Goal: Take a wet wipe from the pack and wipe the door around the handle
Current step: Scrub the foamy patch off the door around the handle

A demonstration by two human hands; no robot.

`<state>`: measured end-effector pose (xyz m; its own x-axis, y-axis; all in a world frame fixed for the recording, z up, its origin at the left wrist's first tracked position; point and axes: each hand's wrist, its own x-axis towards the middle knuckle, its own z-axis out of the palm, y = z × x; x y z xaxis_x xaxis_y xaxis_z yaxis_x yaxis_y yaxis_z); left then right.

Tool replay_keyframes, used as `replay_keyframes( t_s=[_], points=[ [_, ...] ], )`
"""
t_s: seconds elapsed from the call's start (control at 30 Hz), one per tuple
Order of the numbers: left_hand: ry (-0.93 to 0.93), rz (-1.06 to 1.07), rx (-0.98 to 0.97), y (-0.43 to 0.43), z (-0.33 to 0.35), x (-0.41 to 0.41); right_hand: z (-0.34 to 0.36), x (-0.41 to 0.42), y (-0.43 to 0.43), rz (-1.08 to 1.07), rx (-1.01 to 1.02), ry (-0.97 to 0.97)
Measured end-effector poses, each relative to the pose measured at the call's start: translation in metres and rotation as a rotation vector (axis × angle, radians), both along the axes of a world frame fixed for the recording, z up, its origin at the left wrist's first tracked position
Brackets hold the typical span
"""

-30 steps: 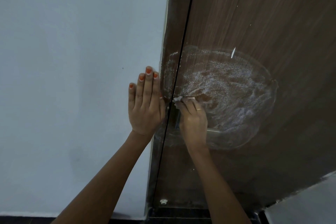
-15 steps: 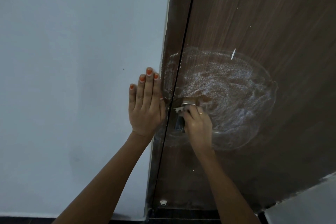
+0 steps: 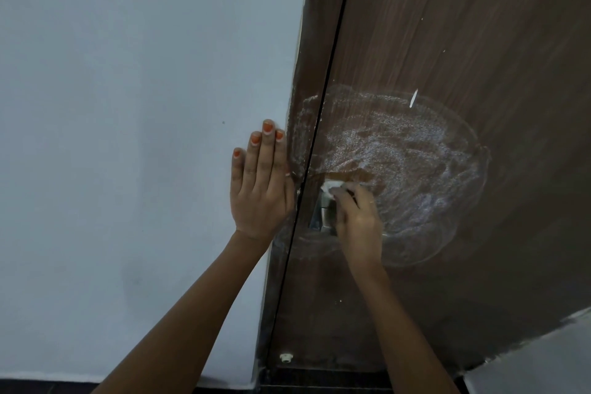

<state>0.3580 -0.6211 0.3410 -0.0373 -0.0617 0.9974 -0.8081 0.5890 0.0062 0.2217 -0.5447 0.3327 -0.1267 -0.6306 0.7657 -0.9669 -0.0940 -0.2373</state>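
A dark brown wooden door (image 3: pixel 463 41) fills the right half of the view, with a wide wet, foamy smear (image 3: pixel 409 169) around its metal handle (image 3: pixel 324 214). My right hand (image 3: pixel 356 217) presses a small crumpled white wet wipe (image 3: pixel 331 185) against the door just above the handle and covers part of the handle. My left hand (image 3: pixel 260 185) lies flat, fingers together, on the pale wall beside the door frame. The wipe pack is not in view.
The pale blue-grey wall (image 3: pixel 128 137) takes up the left half. A dark gap (image 3: pixel 332 73) runs between the door frame and the door. A small white doorstop (image 3: pixel 285 357) sits near the dark floor at the bottom.
My right hand with the wipe has shifted slightly right and down along the door by the handle. My left hand has stayed flat on the wall.
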Motion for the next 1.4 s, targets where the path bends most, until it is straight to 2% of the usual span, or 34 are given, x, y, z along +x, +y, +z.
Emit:
replay_keyframes(
  t_s=[0.2,0.4,0.57,0.7,0.87,0.97,1.03,1.17,1.23,1.4],
  points=[
    [-0.009,-0.002,0.003,0.001,0.0,0.001,0.003,0.005,-0.014,0.048,0.023,0.439],
    [-0.004,-0.003,0.0,0.001,0.0,0.0,-0.013,0.019,-0.016,-0.029,0.018,0.641],
    [-0.005,-0.008,0.002,0.0,-0.001,0.001,-0.044,0.027,-0.011,-0.197,0.215,0.854],
    [-0.001,-0.009,0.004,-0.001,-0.001,0.0,-0.063,0.027,-0.009,-0.216,0.289,0.924],
    [0.002,-0.013,-0.004,-0.001,-0.002,0.0,-0.082,0.007,-0.006,-0.127,0.21,0.906],
    [0.004,-0.012,0.0,-0.002,-0.002,0.0,-0.098,-0.002,0.002,-0.106,0.243,0.845],
    [0.005,-0.013,0.0,-0.002,-0.002,0.0,-0.107,-0.003,0.007,-0.106,0.308,0.727],
    [0.006,-0.018,-0.005,-0.002,-0.002,-0.001,-0.114,0.004,0.006,-0.128,0.323,0.409],
    [0.005,-0.025,-0.006,-0.002,-0.002,-0.001,-0.11,0.012,0.0,-0.118,0.33,0.309],
    [0.018,-0.027,-0.015,-0.002,-0.002,-0.001,-0.107,0.011,-0.003,-0.123,0.385,0.28]
  ],
)
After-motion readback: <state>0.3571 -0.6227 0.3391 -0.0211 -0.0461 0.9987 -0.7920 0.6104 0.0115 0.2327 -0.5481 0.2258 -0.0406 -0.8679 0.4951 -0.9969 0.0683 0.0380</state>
